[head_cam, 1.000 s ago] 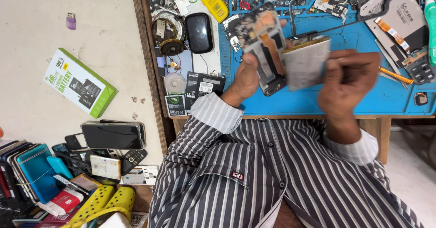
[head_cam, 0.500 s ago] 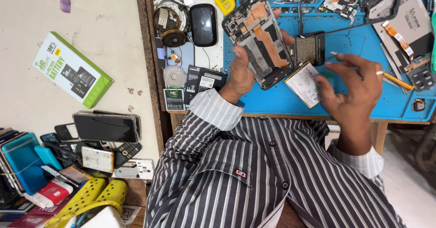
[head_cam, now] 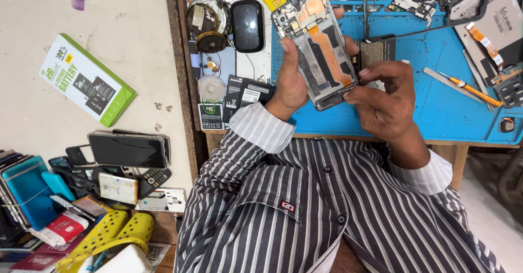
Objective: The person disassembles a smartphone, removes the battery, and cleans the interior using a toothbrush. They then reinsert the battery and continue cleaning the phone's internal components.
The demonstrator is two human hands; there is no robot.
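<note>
My left hand (head_cam: 289,85) holds an opened phone (head_cam: 318,44) upright over the blue work mat (head_cam: 436,107). The phone's back is off, showing an orange flex strip and small boards. The fingertips of my right hand (head_cam: 384,99) pinch the phone's lower right corner. Just behind the phone, a dark rectangular part (head_cam: 378,50) lies on the mat, half hidden by the phone and my fingers.
An orange-handled tool (head_cam: 468,88), a thin black phone frame (head_cam: 425,9) and a phone panel (head_cam: 498,28) lie on the mat to the right. A black oval case (head_cam: 248,25) sits left of it. On the floor are a green and white box (head_cam: 87,80) and a pile of phones (head_cam: 128,150).
My right hand let go of the silver rectangular part it held and moved onto the phone's lower corner. My left hand turned the phone more upright.
</note>
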